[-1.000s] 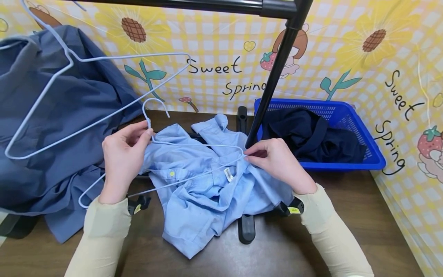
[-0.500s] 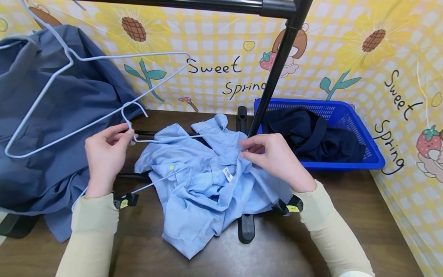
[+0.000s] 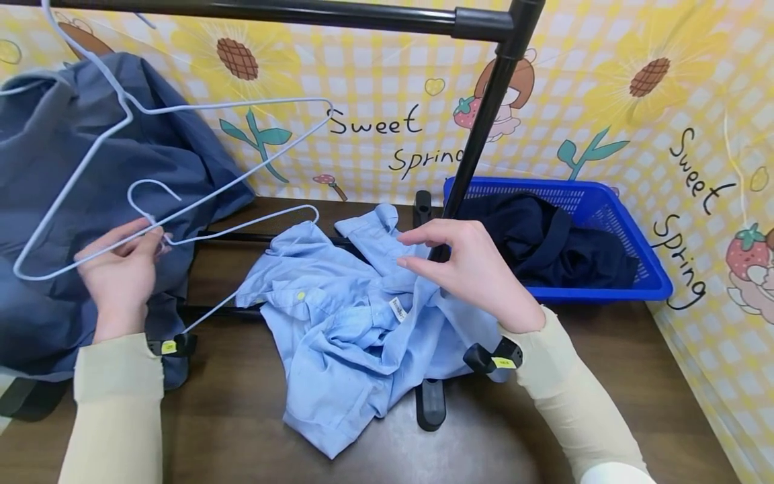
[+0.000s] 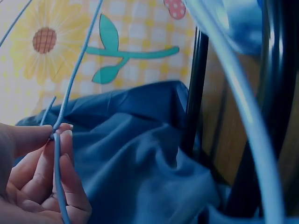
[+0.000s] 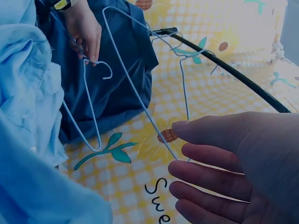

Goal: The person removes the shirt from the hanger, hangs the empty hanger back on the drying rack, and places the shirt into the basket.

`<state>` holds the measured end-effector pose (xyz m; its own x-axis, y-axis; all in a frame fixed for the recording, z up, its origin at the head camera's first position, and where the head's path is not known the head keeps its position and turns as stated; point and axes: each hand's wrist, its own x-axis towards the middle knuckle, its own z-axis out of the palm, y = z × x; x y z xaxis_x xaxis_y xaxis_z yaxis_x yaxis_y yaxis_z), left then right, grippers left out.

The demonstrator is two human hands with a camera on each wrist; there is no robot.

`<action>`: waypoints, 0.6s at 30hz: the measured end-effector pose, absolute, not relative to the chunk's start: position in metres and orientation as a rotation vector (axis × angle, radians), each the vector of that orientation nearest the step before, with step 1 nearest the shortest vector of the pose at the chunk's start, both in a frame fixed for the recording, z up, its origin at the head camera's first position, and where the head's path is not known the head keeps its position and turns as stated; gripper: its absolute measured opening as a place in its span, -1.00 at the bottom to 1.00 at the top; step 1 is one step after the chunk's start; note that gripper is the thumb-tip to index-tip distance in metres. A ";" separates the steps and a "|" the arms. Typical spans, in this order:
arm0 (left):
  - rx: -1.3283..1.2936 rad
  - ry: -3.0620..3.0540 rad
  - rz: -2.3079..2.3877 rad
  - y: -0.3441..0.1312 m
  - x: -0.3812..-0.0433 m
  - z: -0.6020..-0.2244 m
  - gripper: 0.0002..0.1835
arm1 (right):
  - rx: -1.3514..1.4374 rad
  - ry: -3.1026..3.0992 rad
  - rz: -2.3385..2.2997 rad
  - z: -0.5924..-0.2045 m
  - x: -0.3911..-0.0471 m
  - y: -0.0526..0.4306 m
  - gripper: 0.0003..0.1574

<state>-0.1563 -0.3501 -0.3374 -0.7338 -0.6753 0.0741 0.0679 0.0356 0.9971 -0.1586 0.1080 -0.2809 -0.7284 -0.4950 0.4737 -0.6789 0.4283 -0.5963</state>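
A light blue hanger (image 3: pixel 254 222) is held at the base of its hook by my left hand (image 3: pixel 123 275), the thumb and fingers pinching the wire. Its right end stands just above the crumpled light blue shirt (image 3: pixel 345 343), and its lower bar passes behind my left wrist. The shirt lies across the black base bars, with a small white label (image 3: pixel 398 310) showing. Over the shirt's right side, my right hand (image 3: pixel 465 269) hovers with thumb and fingers apart and nothing between them. In the right wrist view, the fingers (image 5: pixel 205 177) are extended and spread.
Another light blue hanger (image 3: pixel 242 103) hangs from the black rack (image 3: pixel 484 134), in front of my left hand. Beyond it is a slate-blue garment (image 3: pixel 121 168). A blue basket (image 3: pixel 592 294) with a dark navy garment (image 3: pixel 538 249) stands at the right, behind the rack's post.
My left hand has moved left with the hanger, drawing it away from the shirt's middle. The right hand has let go of the hanger's end, and its fingers have parted.
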 end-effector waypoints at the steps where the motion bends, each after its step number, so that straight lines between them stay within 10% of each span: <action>1: 0.612 -1.755 -1.755 -0.352 -0.155 -0.337 -0.71 | 1.034 -2.441 1.178 -0.280 -0.159 0.107 -0.69; 18: 0.491 -1.900 -1.341 -0.337 -0.130 -0.333 -0.71 | 1.123 -1.938 0.906 -0.203 -0.164 0.077 -0.68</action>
